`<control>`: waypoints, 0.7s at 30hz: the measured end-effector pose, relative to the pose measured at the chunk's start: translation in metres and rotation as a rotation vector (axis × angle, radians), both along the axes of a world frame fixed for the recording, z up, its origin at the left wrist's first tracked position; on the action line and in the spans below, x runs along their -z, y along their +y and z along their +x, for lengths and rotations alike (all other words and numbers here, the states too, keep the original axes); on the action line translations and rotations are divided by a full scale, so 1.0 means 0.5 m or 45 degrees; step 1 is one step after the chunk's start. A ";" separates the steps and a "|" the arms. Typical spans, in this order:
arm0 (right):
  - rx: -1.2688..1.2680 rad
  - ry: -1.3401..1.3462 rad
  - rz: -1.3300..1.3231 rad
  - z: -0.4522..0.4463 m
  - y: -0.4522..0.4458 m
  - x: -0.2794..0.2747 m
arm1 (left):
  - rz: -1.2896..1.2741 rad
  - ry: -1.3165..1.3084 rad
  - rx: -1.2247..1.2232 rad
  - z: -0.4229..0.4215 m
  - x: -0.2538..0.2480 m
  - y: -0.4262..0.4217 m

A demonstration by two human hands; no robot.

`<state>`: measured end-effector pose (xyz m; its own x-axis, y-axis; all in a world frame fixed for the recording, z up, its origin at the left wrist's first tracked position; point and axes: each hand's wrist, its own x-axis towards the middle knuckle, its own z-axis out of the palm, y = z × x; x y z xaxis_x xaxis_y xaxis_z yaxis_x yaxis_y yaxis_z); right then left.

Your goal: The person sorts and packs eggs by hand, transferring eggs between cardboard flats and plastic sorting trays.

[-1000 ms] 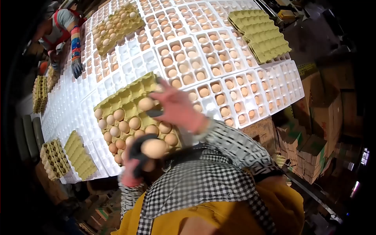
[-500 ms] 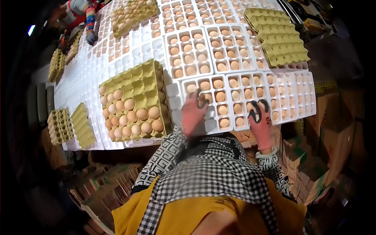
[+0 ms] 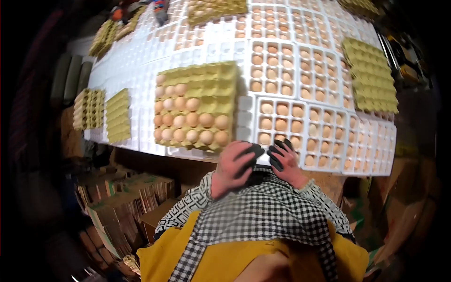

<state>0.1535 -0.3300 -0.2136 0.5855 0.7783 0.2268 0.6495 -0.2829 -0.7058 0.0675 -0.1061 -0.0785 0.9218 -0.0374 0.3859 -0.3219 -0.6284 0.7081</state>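
Note:
My left hand [image 3: 235, 164], in a pink glove with dark fingers, curls at the near left corner of a white foam egg tray [image 3: 257, 113]; whatever lies inside its fingers is hidden. My right hand [image 3: 285, 162], gloved alike, has bent, separated fingers over the tray's near cells, with nothing visible in them. Brown eggs [image 3: 281, 124] fill the tray's upper rows; the hands partly cover the lowest cells. Left of the hands, a stack of yellow-green pulp egg trays [image 3: 213, 77] carries several eggs on its top tray.
More foam trays of eggs [image 3: 272, 73] extend across the table. Pulp trays [image 3: 371, 77] lie upside down on the right; others [image 3: 117, 115] stand at the left. A co-worker's arm [image 3: 159, 11] reaches in at the far left. Flattened cartons [image 3: 127, 202] are stacked below the table edge.
The view has swung left. My hands have drawn close together at the near edge of the foam tray. My right hand has left the neighbouring tray.

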 end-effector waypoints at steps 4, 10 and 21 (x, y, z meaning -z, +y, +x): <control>0.209 0.192 0.344 0.012 0.099 -0.155 | 0.301 0.068 -0.419 -0.032 -0.064 0.155; 0.065 -0.151 -0.616 0.043 0.357 -0.278 | 0.755 0.376 -0.150 0.010 -0.047 0.377; 0.149 1.787 1.119 0.051 0.343 -0.320 | -0.764 0.422 0.041 0.004 -0.069 0.528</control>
<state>0.1788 -0.1583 -0.0535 0.7422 0.6467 -0.1758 -0.5830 0.4937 -0.6453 0.0695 0.1577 -0.0438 0.9968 0.0654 0.0463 -0.0402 -0.0906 0.9951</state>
